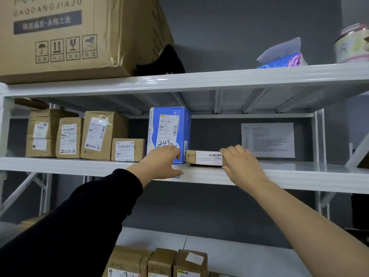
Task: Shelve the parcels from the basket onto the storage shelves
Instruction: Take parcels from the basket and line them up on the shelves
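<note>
Right hand: your right hand grips the right end of the small parcel, with the fingers curled over its top and the thumb at its lower front edge.
Left hand: your left hand, in a black sleeve, lies against the lower front of the blue box. The fingers are bent at the box's bottom right corner and the thumb stretches along the shelf lip. You cannot tell whether it grips the box or only presses on it.
Small parcel: flat and brown, it lies at the front edge of the middle shelf, just right of the blue box. A white barcode label faces you, and "4-1" is handwritten on its left end.
Blue box: it stands upright on the middle shelf with a white shipping label on its front. Your left hand partly covers the handwritten digits near the bottom.
Brown parcels: a row of brown parcels stands left of the blue box, all labelled. The nearest is a low one marked "4-1".
Top shelf: the top shelf carries a big carton at the left with a black cloth beside it. A tissue pack and a tin sit at the right.
Wall: a printed sheet is stuck up behind the middle shelf, right of your right hand.
Lower shelf: more labelled boxes stand side by side on the lower shelf, below your arms.
</note>
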